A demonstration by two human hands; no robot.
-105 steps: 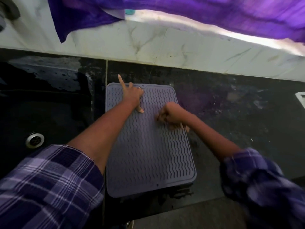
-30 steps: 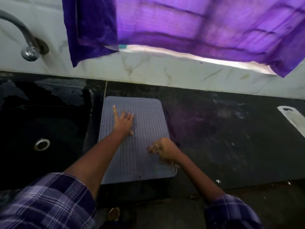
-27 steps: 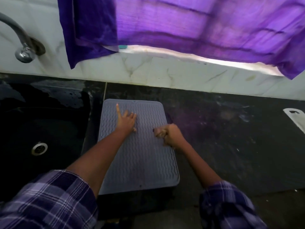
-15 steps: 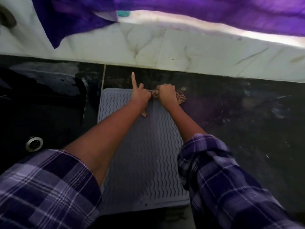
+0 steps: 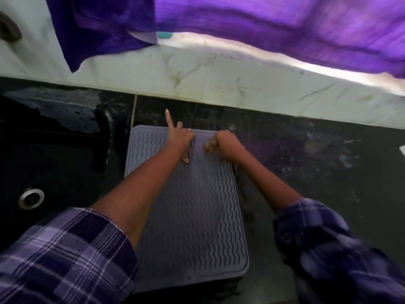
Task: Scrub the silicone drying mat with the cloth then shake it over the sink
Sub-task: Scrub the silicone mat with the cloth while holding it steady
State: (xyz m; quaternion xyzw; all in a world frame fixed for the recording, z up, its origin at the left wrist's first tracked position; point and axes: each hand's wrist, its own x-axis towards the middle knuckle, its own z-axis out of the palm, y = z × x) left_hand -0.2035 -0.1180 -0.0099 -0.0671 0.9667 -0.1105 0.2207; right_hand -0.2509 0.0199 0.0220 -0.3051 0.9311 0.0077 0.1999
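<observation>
A grey silicone drying mat (image 5: 197, 216) with wavy ridges lies flat on the black countertop (image 5: 306, 172), just right of the sink. My left hand (image 5: 179, 139) presses flat on the mat's far edge, fingers spread and the index finger pointing away. My right hand (image 5: 228, 145) is fisted on a small brownish cloth (image 5: 210, 146) at the mat's far right part. Only a blurred bit of the cloth pokes out left of the fist.
A black sink (image 5: 54, 172) with a steel drain (image 5: 31, 198) lies to the left. A white marble backsplash (image 5: 197, 77) runs behind. A purple curtain (image 5: 263, 25) hangs over the window ledge. A white object (image 5: 402, 150) peeks in at the right edge.
My right hand with the cloth has slid from the mat's far edge back toward me and slightly right. The left hand stays pressed at the mat's far edge.
</observation>
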